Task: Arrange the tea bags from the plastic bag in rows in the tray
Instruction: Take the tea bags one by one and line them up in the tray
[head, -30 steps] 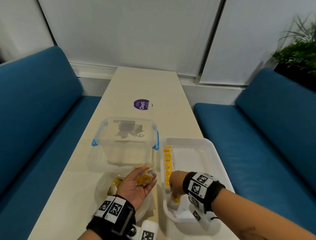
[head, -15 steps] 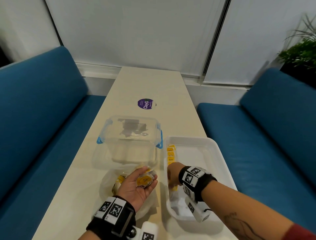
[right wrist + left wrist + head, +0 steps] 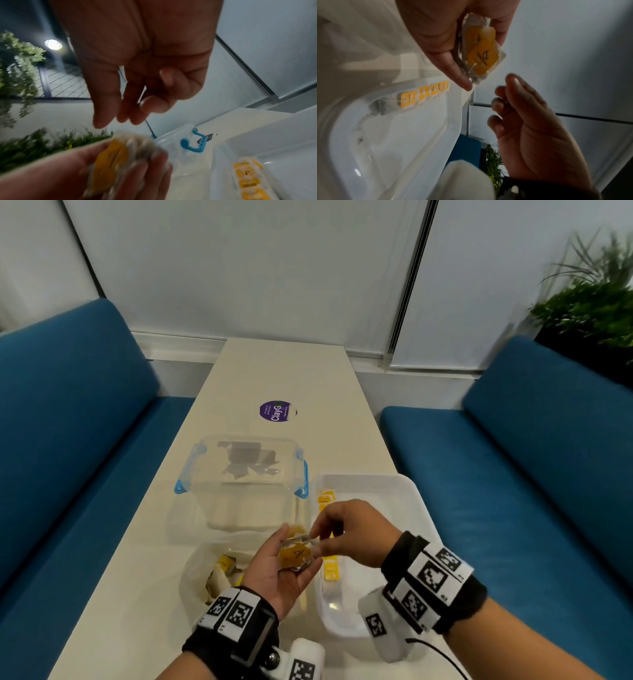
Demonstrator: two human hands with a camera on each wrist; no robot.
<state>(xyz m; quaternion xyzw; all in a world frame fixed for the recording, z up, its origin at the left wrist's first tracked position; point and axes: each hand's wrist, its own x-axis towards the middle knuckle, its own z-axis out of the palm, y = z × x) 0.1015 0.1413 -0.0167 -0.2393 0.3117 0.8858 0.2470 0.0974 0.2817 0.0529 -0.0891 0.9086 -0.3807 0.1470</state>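
tray: glossy white plastic. tea bags: clear shiny wrap, yellow paper tags. plastic bag: thin, crinkled, translucent. container: clear smooth plastic. surface: matt.

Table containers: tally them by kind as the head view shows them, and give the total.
clear box with blue clips: 1
white tray: 1
plastic bag: 1
Total: 3
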